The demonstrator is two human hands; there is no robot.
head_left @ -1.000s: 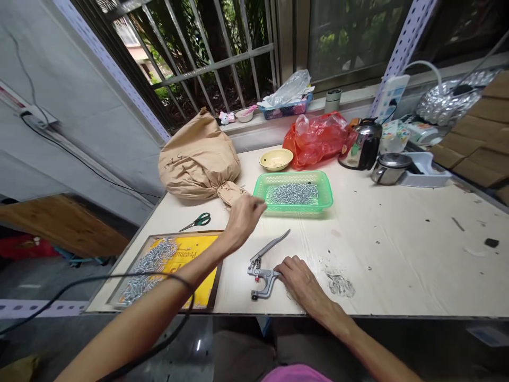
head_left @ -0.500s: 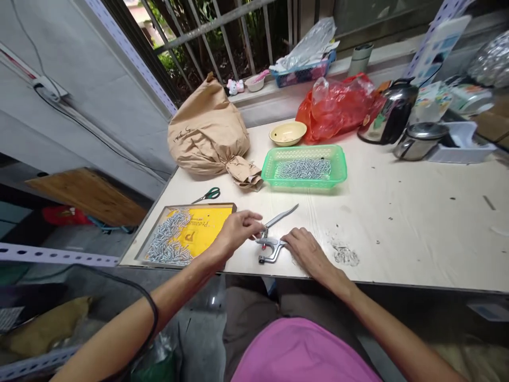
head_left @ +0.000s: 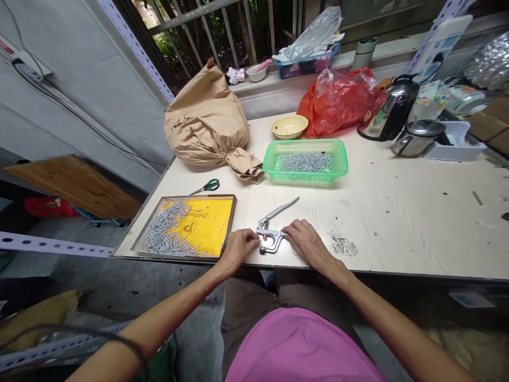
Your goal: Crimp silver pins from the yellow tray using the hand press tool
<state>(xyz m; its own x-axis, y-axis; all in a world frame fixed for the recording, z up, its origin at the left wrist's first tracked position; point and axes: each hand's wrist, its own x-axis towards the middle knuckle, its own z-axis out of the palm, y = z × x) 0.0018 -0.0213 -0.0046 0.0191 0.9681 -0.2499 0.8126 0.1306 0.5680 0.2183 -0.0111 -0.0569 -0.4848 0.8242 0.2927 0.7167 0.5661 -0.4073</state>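
Observation:
Metal snap pliers (head_left: pixel 274 233) lie on the pale table, their long upper handle raised toward the back right. My right hand (head_left: pixel 305 239) is closed on the lower handle at the right. My left hand (head_left: pixel 240 245) is at the jaw side, fingertips pinched together beside the red-tipped part; what they hold is too small to make out. Left of it, a shallow tray (head_left: pixel 234 212) with a yellow bottom holds many small metal pieces (head_left: pixel 169 233). Behind the pliers, a green basket (head_left: pixel 305 176) holds more small metal pieces (head_left: pixel 304 162).
Green-handled scissors (head_left: pixel 210 185) lie behind the tray. Further back are a brown paper sack (head_left: pixel 209 122), a cream bowl (head_left: pixel 289 127), a red plastic bag (head_left: pixel 338 103), a kettle (head_left: pixel 392 109) and a steel pot (head_left: pixel 420 139).
My left hand has moved down from the pliers' hinge area to beside the jaw, its fingers now pinched together. The right hand keeps its hold. The camera view has shifted slightly.

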